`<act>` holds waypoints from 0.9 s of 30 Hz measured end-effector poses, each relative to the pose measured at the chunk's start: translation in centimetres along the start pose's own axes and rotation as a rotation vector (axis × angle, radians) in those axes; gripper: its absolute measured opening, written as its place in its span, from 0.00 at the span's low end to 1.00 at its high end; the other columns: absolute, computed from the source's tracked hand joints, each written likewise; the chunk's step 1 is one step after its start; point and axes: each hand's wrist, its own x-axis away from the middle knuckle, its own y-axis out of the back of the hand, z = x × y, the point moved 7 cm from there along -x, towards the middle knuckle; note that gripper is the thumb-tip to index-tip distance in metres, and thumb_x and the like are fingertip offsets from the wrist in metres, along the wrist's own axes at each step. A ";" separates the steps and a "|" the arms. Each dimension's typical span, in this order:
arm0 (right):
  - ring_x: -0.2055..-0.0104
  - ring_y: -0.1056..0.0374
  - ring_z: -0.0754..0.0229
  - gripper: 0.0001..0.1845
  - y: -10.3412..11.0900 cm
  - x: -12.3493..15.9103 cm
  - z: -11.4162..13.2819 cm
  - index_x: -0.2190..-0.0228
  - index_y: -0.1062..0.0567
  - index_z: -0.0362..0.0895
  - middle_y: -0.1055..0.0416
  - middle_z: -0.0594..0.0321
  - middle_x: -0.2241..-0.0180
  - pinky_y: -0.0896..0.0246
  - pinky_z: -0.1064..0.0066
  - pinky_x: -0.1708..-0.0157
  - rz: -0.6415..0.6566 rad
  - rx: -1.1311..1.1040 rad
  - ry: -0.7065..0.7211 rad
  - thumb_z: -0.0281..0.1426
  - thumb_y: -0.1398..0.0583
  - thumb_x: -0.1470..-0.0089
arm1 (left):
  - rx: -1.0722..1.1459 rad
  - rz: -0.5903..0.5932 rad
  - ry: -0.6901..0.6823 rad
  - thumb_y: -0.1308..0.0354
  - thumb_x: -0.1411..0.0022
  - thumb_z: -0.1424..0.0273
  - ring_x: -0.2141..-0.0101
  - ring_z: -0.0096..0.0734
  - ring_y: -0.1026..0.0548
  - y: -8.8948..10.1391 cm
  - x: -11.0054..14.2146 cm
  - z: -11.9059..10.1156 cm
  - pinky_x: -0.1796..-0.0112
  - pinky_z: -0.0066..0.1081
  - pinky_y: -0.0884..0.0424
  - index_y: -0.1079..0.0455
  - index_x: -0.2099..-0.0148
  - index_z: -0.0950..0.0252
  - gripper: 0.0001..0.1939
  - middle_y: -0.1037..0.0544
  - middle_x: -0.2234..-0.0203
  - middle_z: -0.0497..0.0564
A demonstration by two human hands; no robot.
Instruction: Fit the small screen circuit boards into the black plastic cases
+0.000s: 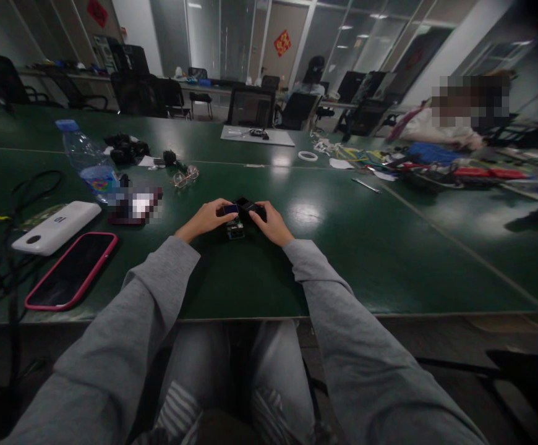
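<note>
My left hand (208, 218) is closed, with thumb and fingers pinching a small dark rectangular piece (230, 210). Opposite it, my right hand (271, 221) grips a small black case-like piece (251, 208). The two pieces meet or nearly meet between my fingertips; I cannot tell whether they are joined. Just below them, a small green circuit board (235, 230) with metal ports shows close to the table top, partly hidden by my left fingers.
On the green table (250, 284) at left are a pink-cased phone (72, 272), a white power bank (58, 227), black cables (12, 266), a water bottle (90, 164) and eyeglasses (185, 177). Tangled wires (436, 167) and a person (445, 123) are at right. A pen (366, 185) lies nearer.
</note>
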 end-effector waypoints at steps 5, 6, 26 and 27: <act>0.50 0.33 0.51 0.21 0.0 0.0 -0.1 0.53 0.34 0.44 0.30 0.52 0.53 0.39 0.55 0.47 0.000 -0.002 -0.004 0.45 0.44 0.40 | 0.042 0.009 -0.003 0.38 0.45 0.52 0.57 0.38 0.23 0.2 0.1 -0.1 0.54 0.40 0.28 0.31 0.50 0.66 0.27 0.21 0.56 0.58; 0.50 0.33 0.51 0.21 0.0 0.0 -0.1 0.53 0.34 0.44 0.30 0.52 0.53 0.39 0.55 0.47 -0.001 -0.003 -0.004 0.45 0.44 0.40 | 0.046 0.009 -0.001 0.38 0.45 0.52 0.56 0.39 0.23 0.2 0.1 -0.1 0.54 0.41 0.28 0.31 0.50 0.66 0.27 0.21 0.55 0.58; 0.50 0.33 0.52 0.22 0.0 0.0 -0.1 0.53 0.33 0.44 0.30 0.52 0.54 0.39 0.56 0.47 -0.004 -0.011 0.001 0.47 0.44 0.40 | 0.060 0.000 0.009 0.36 0.46 0.54 0.56 0.39 0.22 0.1 0.2 -0.1 0.54 0.41 0.28 0.30 0.50 0.65 0.26 0.21 0.56 0.58; 0.50 0.33 0.52 0.22 0.0 0.0 -0.1 0.53 0.33 0.44 0.30 0.52 0.54 0.39 0.55 0.47 -0.003 -0.010 -0.001 0.47 0.44 0.40 | 0.074 0.003 0.007 0.36 0.46 0.54 0.56 0.39 0.22 0.1 0.2 -0.1 0.54 0.41 0.28 0.30 0.50 0.65 0.26 0.21 0.56 0.58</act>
